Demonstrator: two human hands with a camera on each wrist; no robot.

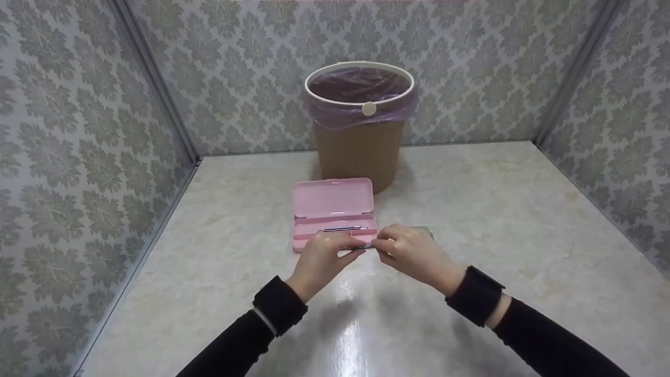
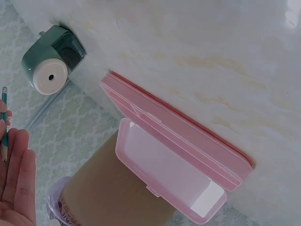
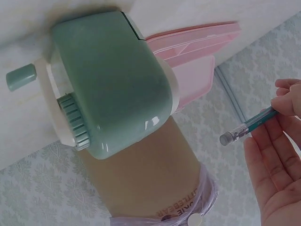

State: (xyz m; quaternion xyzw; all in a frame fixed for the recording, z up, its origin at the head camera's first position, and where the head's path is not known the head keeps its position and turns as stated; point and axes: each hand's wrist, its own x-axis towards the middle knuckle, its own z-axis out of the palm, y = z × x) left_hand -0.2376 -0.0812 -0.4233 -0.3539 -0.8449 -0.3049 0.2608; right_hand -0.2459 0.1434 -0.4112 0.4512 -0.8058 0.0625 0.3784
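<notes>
A green pencil (image 3: 259, 118) with a metal ferrule and grey eraser is held between both hands, above the table's middle. In the head view my left hand (image 1: 320, 257) pinches it from the left. From the other side my right hand (image 1: 413, 255) pinches it, the fingertips of both hands almost meeting. A sharpened tip shows by the left fingers in the left wrist view. Just beyond the hands lies an opened pink pencil case (image 1: 333, 198), with a slim dark pen or pencil (image 1: 343, 229) inside. The green pencil sharpener (image 3: 113, 80) is mostly hidden behind my right hand in the head view.
A brown bin (image 1: 358, 152) with a white rim and purple liner stands behind the pencil case. Patterned walls (image 1: 251, 78) enclose the marbled table (image 1: 497, 209) at the back and both sides. The sharpener's crank handle (image 3: 21, 77) sticks out to one side.
</notes>
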